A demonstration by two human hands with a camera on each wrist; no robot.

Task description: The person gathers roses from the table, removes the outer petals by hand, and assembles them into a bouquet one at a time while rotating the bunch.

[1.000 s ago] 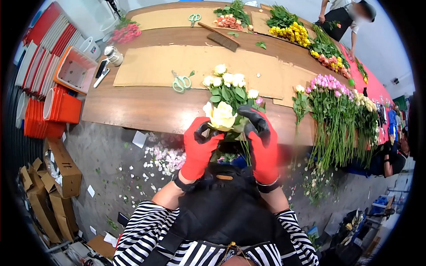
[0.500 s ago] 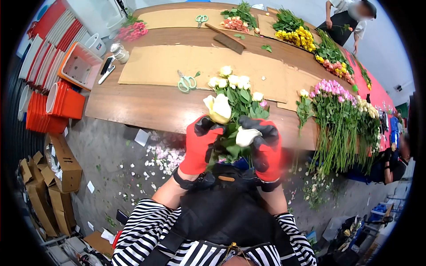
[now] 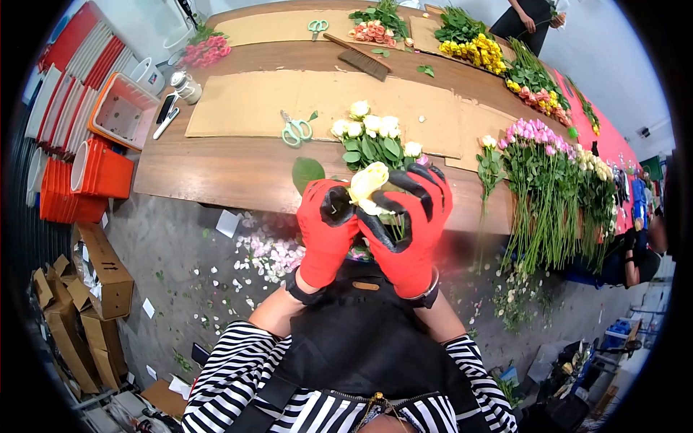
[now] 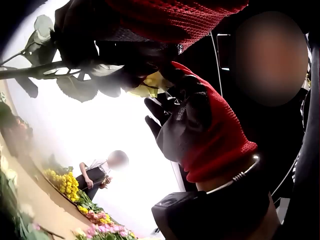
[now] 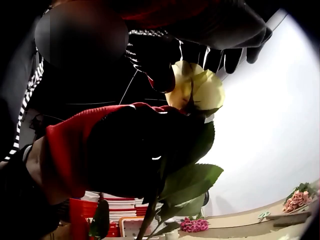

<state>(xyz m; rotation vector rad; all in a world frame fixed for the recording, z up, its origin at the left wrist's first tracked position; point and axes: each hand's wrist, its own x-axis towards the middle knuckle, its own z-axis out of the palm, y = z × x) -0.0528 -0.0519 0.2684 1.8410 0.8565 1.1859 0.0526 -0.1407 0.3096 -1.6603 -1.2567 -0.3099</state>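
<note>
In the head view my gloved left hand grips a cream-yellow rose just under its bloom. My gloved right hand is at the bloom's right side, thumb and forefinger on an outer petal, the other fingers curved and spread. The right wrist view shows the bloom between the right thumb and fingers, with leaves below the left hand. The left wrist view has the stem running out sideways; the bloom is mostly hidden there. Beyond the hands lies a bunch of cream roses on the table.
Green-handled scissors lie on cardboard, a brush farther back. Pink roses with long stems hang over the table's right edge. Red and white crates stand at left. Petals litter the floor. Another person stands across the table.
The right hand took off a white petal half a second ago; that petal is gone from it now, and the hand is back at the bloom. The rose has tilted to the right.
</note>
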